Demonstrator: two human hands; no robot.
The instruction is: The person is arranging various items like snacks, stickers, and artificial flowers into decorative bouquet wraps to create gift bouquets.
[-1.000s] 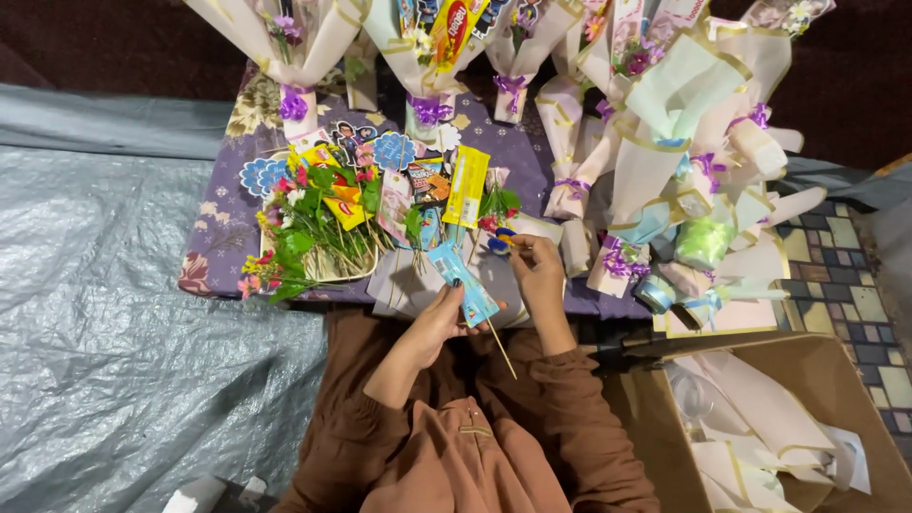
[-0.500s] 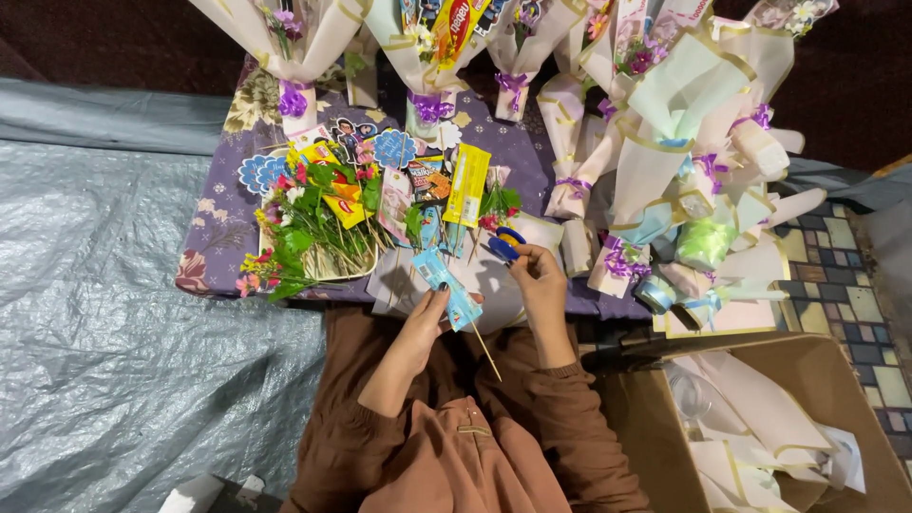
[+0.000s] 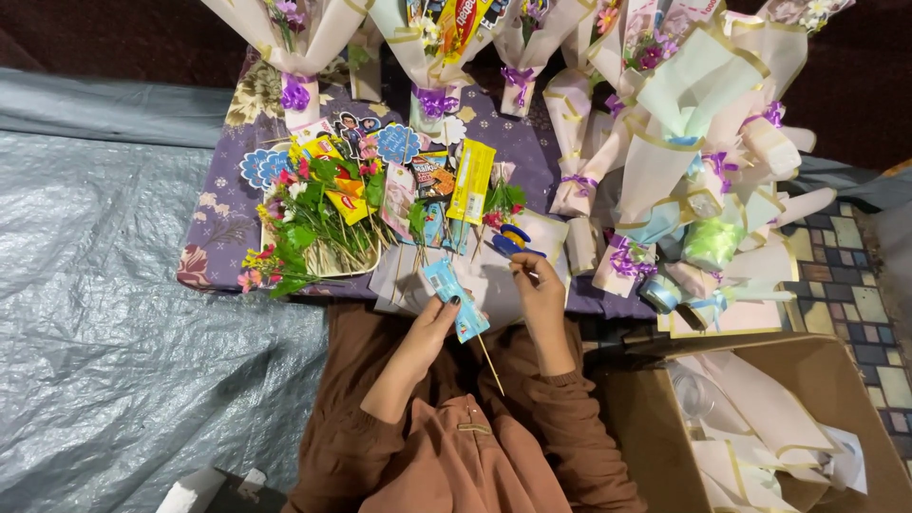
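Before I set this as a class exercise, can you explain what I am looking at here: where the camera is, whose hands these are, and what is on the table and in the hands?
There is no machine: a camera worn on a person's head looks straight down at their own two hands and brown sleeves. The left hand holds a small blue packet fixed to a thin wooden stick. The right hand reaches toward blue and yellow scissors; whether it grips them is unclear. In front is a low table with a purple flowered cloth, a tray of loose flowers, a yellow packet and many paper-wrapped bouquets tied with purple ribbon. A cardboard box with wrapping paper sits at the right, and grey plastic sheeting covers the floor at the left.
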